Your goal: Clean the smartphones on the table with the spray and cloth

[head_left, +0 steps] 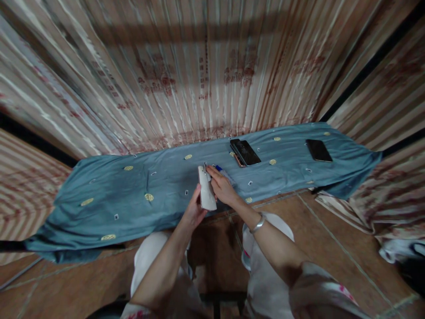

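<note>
My left hand (195, 209) is closed around the lower left side of a white, phone-shaped slab (207, 195), held tilted above the near edge of the cloth-covered surface. My right hand (222, 185) lies against its upper right side, fingers pressed together. A small pale piece (208, 176) shows beside those fingertips; its kind is unclear. Partly hidden behind the right hand is a clear item with a blue end (218, 168), resting on the cloth. Beyond it, a dark phone (249, 153) overlaps other phone-like slabs, one with a copper-coloured edge (239, 160).
Another dark phone (318, 150) lies toward the right end of the blue patterned cloth (169, 177). Striped curtains (186, 79) hang behind and at both sides. Black bars (361, 79) run along the sides. Below is a tiled floor (318, 248).
</note>
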`<state>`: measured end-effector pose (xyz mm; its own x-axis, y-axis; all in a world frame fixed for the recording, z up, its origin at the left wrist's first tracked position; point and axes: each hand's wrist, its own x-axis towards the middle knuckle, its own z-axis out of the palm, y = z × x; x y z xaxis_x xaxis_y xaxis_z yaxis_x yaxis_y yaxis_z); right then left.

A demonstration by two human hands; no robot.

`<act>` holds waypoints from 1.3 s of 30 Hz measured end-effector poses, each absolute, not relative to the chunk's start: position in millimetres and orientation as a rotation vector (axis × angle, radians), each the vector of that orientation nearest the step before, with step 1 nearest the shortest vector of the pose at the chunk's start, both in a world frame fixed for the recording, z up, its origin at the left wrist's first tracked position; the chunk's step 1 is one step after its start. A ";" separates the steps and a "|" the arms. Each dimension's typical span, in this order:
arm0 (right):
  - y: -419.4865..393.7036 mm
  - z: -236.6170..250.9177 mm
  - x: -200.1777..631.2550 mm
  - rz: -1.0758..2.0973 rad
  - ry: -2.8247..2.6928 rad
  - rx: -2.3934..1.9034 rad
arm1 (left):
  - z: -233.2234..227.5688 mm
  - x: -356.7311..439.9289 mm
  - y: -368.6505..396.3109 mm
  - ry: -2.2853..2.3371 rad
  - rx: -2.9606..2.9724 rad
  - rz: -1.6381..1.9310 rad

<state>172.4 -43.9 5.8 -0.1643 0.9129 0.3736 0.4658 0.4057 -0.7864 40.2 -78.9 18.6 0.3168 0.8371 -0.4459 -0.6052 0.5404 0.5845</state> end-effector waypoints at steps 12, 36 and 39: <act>-61.9 15.9 167.0 0.603 -1.963 -1.054 | 12.1 42.8 -74.8 0.854 0.338 0.998; -88.8 17.3 158.5 0.455 -2.023 -0.940 | 9.6 30.4 -53.4 0.870 0.341 1.226; -85.9 12.6 159.4 0.441 -2.012 -0.962 | 12.5 25.5 -52.0 0.876 0.342 1.236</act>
